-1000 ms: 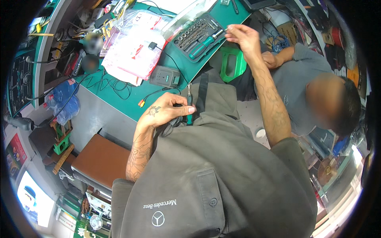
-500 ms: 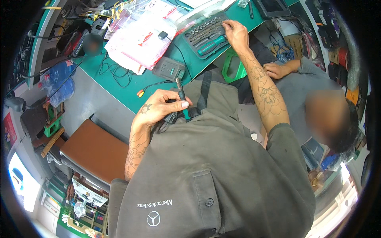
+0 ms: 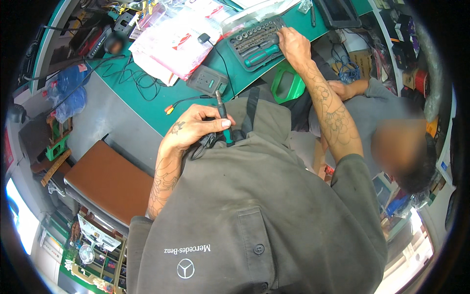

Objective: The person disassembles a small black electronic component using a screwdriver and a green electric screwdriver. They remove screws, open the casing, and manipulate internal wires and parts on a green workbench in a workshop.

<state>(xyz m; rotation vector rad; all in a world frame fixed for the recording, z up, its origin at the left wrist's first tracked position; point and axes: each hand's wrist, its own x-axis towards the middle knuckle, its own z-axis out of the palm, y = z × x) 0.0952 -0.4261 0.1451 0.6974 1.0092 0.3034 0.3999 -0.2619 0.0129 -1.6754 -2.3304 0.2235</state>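
Item: our left hand (image 3: 197,126), its grip grasping a green-and-black screwdriver (image 3: 222,110) just in front of our grey-brown shirt (image 3: 220,196), metal end pointing away from us. Next: one grey box (image 3: 206,80) on the green counter (image 3: 155,116). Farther: one socket-and-bit case (image 3: 250,68), open, with a green-handled driver (image 3: 262,56) lying inside; our right hand (image 3: 295,47) at its right end, fingertips together, contents of that grip we cannot tell.

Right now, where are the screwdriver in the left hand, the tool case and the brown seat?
Held screwdriver (image 3: 222,110): head view, dark part of its handle.
Open tool case (image 3: 238,55): head view, left rim.
Brown seat (image 3: 108,182): head view, middle of its top.
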